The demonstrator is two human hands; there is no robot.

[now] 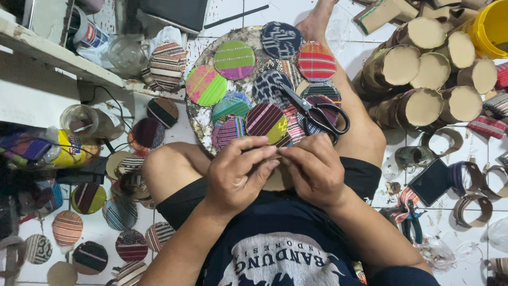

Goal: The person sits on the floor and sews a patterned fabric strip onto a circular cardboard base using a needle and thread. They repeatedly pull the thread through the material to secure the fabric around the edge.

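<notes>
Left hand (236,172) & right hand (313,170) meet fingertip to fingertip over the lap, both pinched on a small piece (279,152), mostly hidden, can't tell what. Just above: black scissors (316,112) lying on a round board (197,117) w/ striped fabric discs (234,59). More discs on white tile floor (100,230) at left. Cardboard tubes (423,71) piled upper right, by a yellow bucket (492,26).

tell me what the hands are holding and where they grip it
Both the left hand and right hand pinch a round cardboard disc at its top edge, fingertips meeting there. Most of the disc is hidden behind the hands.
</notes>
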